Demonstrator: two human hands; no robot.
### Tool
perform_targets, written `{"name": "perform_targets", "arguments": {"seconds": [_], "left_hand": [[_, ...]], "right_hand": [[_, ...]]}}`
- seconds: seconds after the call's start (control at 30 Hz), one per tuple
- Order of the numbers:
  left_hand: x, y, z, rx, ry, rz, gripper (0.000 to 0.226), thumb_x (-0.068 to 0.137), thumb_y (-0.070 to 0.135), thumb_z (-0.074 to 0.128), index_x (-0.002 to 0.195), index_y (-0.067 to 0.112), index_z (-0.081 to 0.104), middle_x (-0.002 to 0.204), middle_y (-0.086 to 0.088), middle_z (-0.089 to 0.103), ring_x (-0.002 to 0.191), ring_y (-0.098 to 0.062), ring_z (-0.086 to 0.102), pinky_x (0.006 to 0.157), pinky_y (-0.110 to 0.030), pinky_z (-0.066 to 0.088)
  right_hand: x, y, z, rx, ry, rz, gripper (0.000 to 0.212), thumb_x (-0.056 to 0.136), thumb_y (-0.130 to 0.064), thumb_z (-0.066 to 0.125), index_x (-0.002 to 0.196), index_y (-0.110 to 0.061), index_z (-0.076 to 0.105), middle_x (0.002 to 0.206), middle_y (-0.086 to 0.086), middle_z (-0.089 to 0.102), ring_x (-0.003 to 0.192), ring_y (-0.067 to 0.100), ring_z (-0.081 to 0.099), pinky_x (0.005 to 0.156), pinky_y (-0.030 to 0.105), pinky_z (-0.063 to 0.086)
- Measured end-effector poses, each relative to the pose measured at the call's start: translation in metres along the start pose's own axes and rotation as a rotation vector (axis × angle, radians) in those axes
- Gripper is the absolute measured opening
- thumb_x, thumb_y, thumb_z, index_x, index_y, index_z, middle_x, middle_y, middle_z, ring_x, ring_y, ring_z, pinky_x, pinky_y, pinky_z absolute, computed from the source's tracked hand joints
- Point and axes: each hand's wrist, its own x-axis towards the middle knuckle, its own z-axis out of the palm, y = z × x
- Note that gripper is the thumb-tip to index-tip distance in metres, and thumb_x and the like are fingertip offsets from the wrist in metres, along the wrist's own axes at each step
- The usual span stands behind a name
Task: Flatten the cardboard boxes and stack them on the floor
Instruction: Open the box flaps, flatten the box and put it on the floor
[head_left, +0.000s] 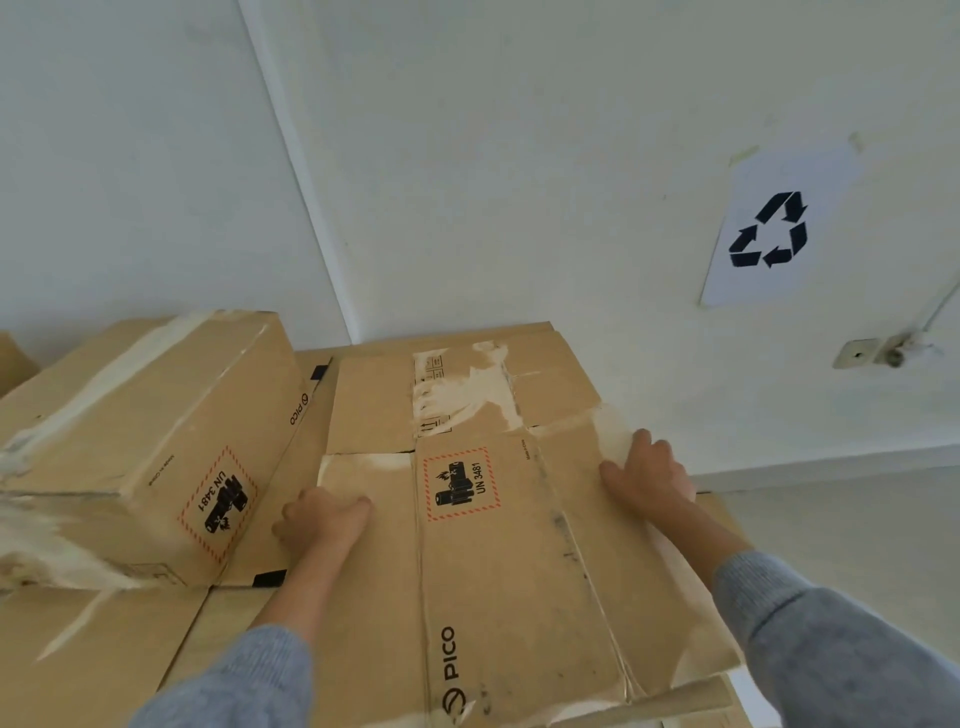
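Cardboard fills the near half of the view. A flattened brown cardboard box with a red-hatched UN 3481 label and PICO lettering (498, 545) lies on top of other flattened brown sheets (457, 384) that reach to the far white wall (519, 156). The left hand (322, 519) presses down on the sheet's left panel, fingers curled and gripping nothing. The right hand (647, 475) lies spread and flat on the right flap, near its torn far edge — it too grasps nothing. Both arms wear grey knitted sleeves (841, 639). Just left of the left hand stands an unflattened brown box with torn tape and the same label (150, 441), tilted, resting on the pile and crowding that side. On the wall to the far right hangs a white paper sheet with a black recycling symbol (769, 228); below it sits a small metal wall fitting (878, 352).
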Motion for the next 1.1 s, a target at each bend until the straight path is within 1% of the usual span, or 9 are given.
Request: {"name": "perform_targets", "arguments": {"seconds": [0.1,0.23,0.33,0.43,0.57,0.77,0.93,1.0,1.1], "left_hand": [[-0.01,0.005,-0.003,-0.076,0.049,0.006,0.065,0.079,0.036,0.066,0.125,-0.004,0.042,0.129,-0.026,0.046,0.117,-0.042,0.046,0.089,-0.045,0.044],[-0.019,0.002,-0.004,0.001,0.051,0.075,0.057,0.087,0.039,0.054,0.126,0.002,0.036,0.122,-0.024,0.051,0.103,-0.041,0.056,0.071,-0.039,0.04],[-0.018,0.001,-0.006,0.041,0.04,0.114,0.054,0.088,0.037,0.054,0.124,0.0,0.038,0.122,-0.022,0.053,0.104,-0.039,0.057,0.069,-0.037,0.039],[-0.007,0.004,-0.008,0.034,-0.008,0.097,0.057,0.087,0.033,0.055,0.128,-0.002,0.037,0.131,-0.021,0.044,0.109,-0.039,0.054,0.07,-0.036,0.038],[0.009,0.007,-0.001,0.023,-0.034,0.065,0.053,0.088,0.031,0.049,0.128,-0.002,0.039,0.132,-0.021,0.043,0.112,-0.04,0.052,0.074,-0.038,0.039],[0.024,0.008,0.006,-0.179,-0.083,-0.1,0.055,0.076,0.033,0.061,0.118,-0.001,0.052,0.122,-0.024,0.048,0.093,-0.038,0.055,0.066,-0.035,0.044],[0.023,0.018,-0.002,-0.115,0.001,-0.048,0.06,0.08,0.036,0.061,0.124,-0.002,0.046,0.128,-0.023,0.049,0.116,-0.04,0.048,0.086,-0.043,0.047],[0.015,0.022,-0.006,-0.067,0.061,0.013,0.055,0.086,0.035,0.056,0.123,-0.005,0.045,0.126,-0.023,0.052,0.116,-0.039,0.049,0.079,-0.041,0.045],[0.002,0.027,-0.013,-0.11,0.103,0.07,0.046,0.089,0.031,0.055,0.115,-0.006,0.046,0.113,-0.025,0.06,0.101,-0.041,0.059,0.064,-0.037,0.037]], "right_hand": [[-0.002,0.002,-0.008,0.035,0.043,-0.047,0.048,0.09,-0.034,0.047,0.13,-0.009,0.037,0.123,0.015,0.049,0.106,0.037,0.056,0.074,0.038,0.043],[-0.007,0.014,-0.007,0.044,-0.127,0.024,0.059,0.092,-0.035,0.041,0.146,-0.02,0.022,0.133,0.017,0.049,0.118,0.036,0.052,0.087,0.038,0.045],[-0.001,0.015,0.002,0.202,-0.16,0.056,0.058,0.092,-0.028,0.043,0.143,-0.008,0.027,0.137,0.019,0.042,0.124,0.036,0.045,0.096,0.04,0.041],[0.011,0.005,0.005,0.339,-0.073,0.088,0.048,0.092,-0.023,0.044,0.132,0.002,0.038,0.131,0.02,0.047,0.117,0.036,0.049,0.094,0.041,0.042],[0.014,-0.007,0.015,0.214,-0.007,0.095,0.048,0.096,-0.031,0.04,0.134,-0.002,0.037,0.135,0.016,0.045,0.12,0.036,0.049,0.094,0.044,0.042],[0.023,-0.005,0.017,0.265,-0.003,0.102,0.049,0.092,-0.025,0.049,0.135,-0.004,0.037,0.133,0.015,0.047,0.12,0.034,0.049,0.096,0.045,0.043],[0.022,-0.012,0.007,0.239,0.042,0.091,0.044,0.091,-0.022,0.048,0.13,-0.005,0.04,0.13,0.014,0.049,0.116,0.032,0.051,0.092,0.042,0.044],[0.018,-0.016,0.003,0.192,0.096,0.08,0.039,0.092,-0.022,0.047,0.127,-0.006,0.042,0.128,0.012,0.05,0.114,0.031,0.053,0.086,0.038,0.043],[0.013,-0.019,-0.005,0.17,0.149,0.07,0.035,0.092,-0.021,0.048,0.124,-0.007,0.044,0.123,0.01,0.052,0.107,0.029,0.055,0.076,0.034,0.039]]}}
